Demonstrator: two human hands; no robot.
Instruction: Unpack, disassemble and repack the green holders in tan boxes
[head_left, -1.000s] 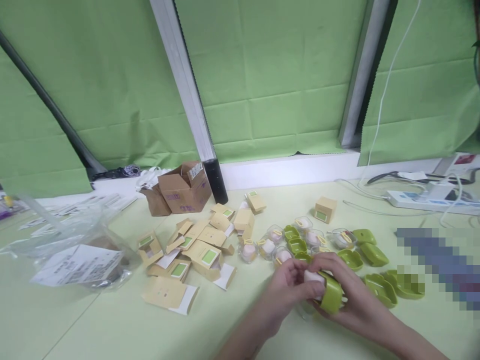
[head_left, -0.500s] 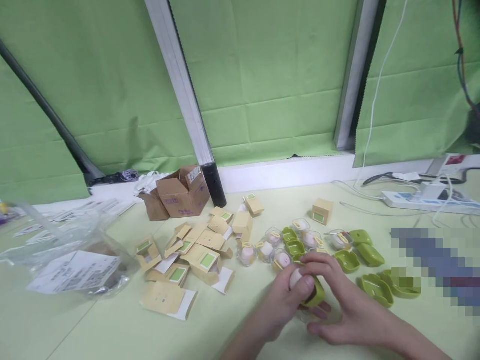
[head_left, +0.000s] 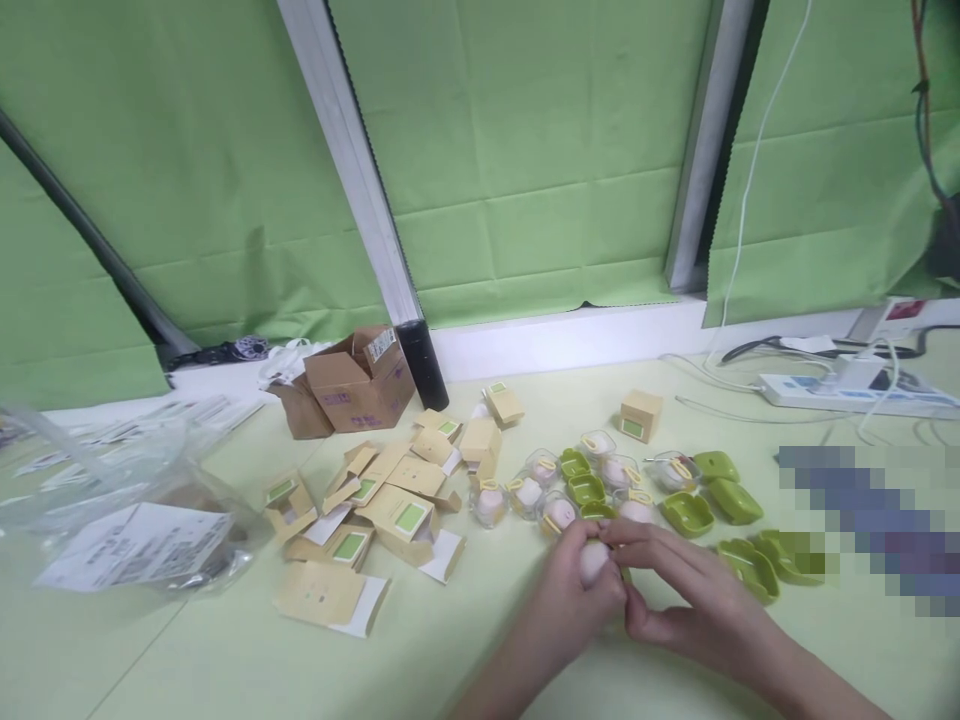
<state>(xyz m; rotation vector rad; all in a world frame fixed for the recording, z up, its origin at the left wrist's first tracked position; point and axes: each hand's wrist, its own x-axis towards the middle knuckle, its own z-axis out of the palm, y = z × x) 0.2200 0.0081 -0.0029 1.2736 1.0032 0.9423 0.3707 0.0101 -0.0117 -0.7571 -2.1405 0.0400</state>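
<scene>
My left hand (head_left: 566, 600) and right hand (head_left: 679, 590) both close around one pale pink egg-shaped sponge (head_left: 592, 560), low over the light green table (head_left: 225, 660). Just behind it, small clear cases with pink sponges (head_left: 529, 493) stand among loose olive-green plastic lids (head_left: 686, 512). I judge that many are not yet finished. Farther left lie opened tan cardboard boxes (head_left: 409, 515).

The pale green table (head_left: 187, 660) is carrying a heap of tan cartons (head_left: 379, 495), a brown box (head_left: 360, 380), a clear bag (head_left: 112, 500), clear pots (head_left: 526, 493), green shells (head_left: 686, 512) and a power strip (head_left: 840, 395).
</scene>
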